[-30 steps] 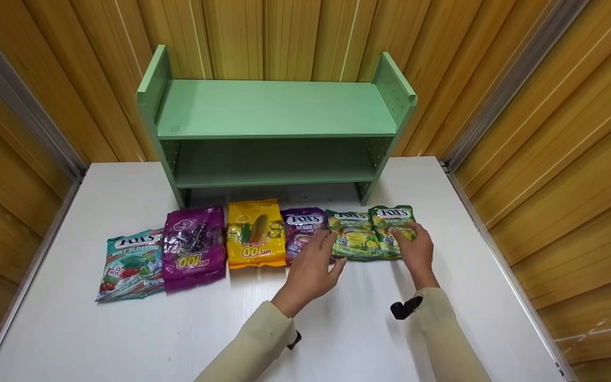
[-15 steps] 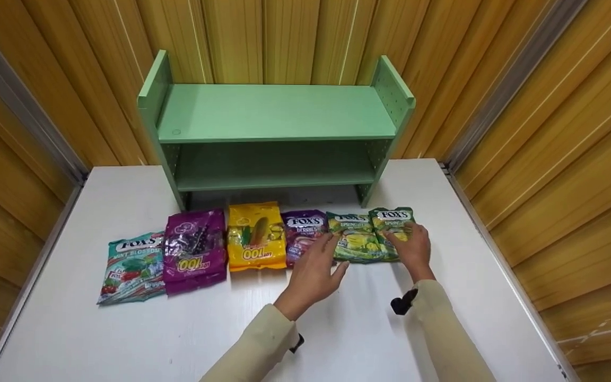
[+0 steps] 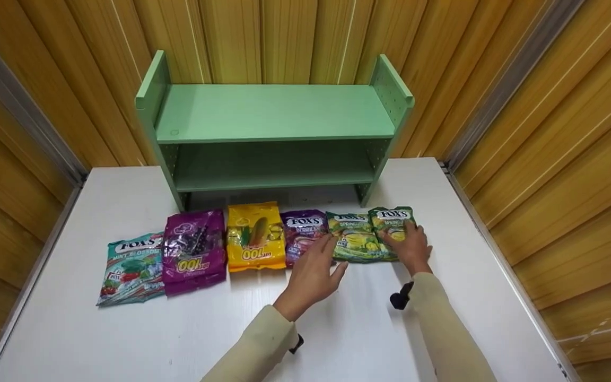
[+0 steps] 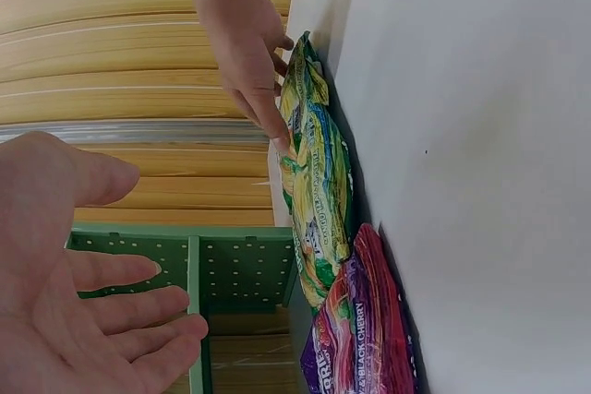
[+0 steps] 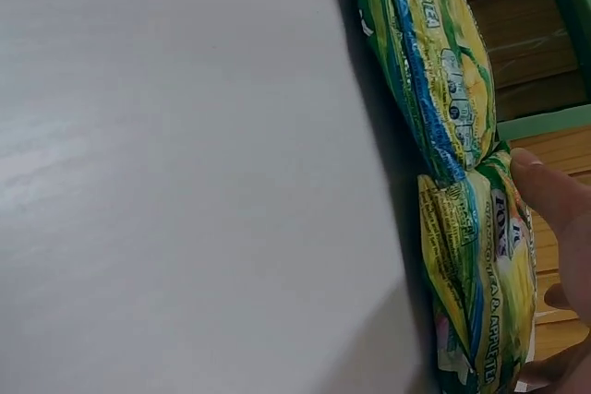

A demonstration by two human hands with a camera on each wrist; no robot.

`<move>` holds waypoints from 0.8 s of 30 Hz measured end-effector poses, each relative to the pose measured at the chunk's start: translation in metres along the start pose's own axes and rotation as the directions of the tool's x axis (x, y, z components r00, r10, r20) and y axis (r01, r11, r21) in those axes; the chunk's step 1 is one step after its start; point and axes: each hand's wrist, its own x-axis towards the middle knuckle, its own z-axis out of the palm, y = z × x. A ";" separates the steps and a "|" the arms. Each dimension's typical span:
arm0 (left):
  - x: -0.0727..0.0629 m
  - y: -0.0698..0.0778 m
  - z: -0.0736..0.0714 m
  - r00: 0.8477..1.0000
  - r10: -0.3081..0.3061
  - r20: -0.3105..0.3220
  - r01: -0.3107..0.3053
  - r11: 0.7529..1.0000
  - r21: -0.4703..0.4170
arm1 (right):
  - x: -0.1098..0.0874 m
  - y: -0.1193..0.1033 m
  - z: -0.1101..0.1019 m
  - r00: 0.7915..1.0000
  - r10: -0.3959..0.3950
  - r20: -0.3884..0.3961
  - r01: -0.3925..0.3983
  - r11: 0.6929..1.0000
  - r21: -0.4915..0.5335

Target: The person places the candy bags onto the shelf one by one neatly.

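Note:
Six-odd colours aside, several candy bags lie in a row on the white table. My right hand [image 3: 412, 249] spans the rightmost green bag [image 3: 391, 215], its thumb at the bag's left side and fingers at the right edge. In the right wrist view the thumb [image 5: 545, 186] touches that bag's upper corner. Beside it lies a second green bag [image 3: 356, 241]. My left hand [image 3: 311, 275] has loosely straight fingers and holds nothing. It overlaps the purple Fox's berries bag [image 3: 303, 225] in the head view; in the left wrist view its palm stands apart from the bags.
A green two-tier shelf [image 3: 279, 111] stands behind the row. Farther left lie a yellow bag [image 3: 256, 239], a larger purple bag [image 3: 194, 254] and a teal Fox's bag [image 3: 131, 270]. Wood-slat walls [image 3: 565, 175] enclose the white table [image 3: 125, 345] at the back and sides.
My right hand has shifted slightly up and left over the rightmost green bag, its thumb now at the bag's left side. The left hand and the bags stay almost in place.

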 end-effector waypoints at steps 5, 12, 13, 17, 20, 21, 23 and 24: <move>0.001 0.000 0.002 1.000 -0.027 0.016 0.027 0.999 -0.017 | 0.001 0.001 0.003 1.000 0.026 -0.001 -0.026 0.999 -0.031; 0.005 -0.004 0.006 1.000 -0.014 0.000 0.014 0.999 -0.035 | 0.000 0.005 0.005 0.999 0.050 0.008 -0.050 0.998 -0.024; 0.005 -0.005 0.007 1.000 -0.010 -0.001 0.010 0.999 -0.038 | 0.000 0.005 0.006 0.998 0.054 0.010 -0.054 0.998 -0.015; 0.008 -0.009 0.010 1.000 0.009 -0.005 -0.009 0.999 -0.051 | -0.001 0.006 0.007 0.998 0.068 0.007 -0.068 0.998 0.012; 0.009 -0.011 0.012 1.000 0.022 -0.021 -0.023 0.999 -0.050 | 0.000 0.006 0.008 0.998 0.061 -0.002 -0.061 0.998 0.018; 0.010 -0.012 0.012 0.999 0.026 -0.025 -0.027 0.999 -0.045 | 0.000 0.006 0.008 0.998 0.057 -0.005 -0.057 0.998 0.019; 0.011 -0.013 0.013 0.999 0.034 -0.028 -0.035 0.999 -0.033 | 0.001 0.007 0.009 0.998 0.054 -0.007 -0.054 0.998 0.020; 0.011 -0.013 0.013 0.999 0.037 -0.027 -0.038 0.999 -0.026 | 0.001 0.007 0.009 0.999 0.053 -0.007 -0.053 0.998 0.017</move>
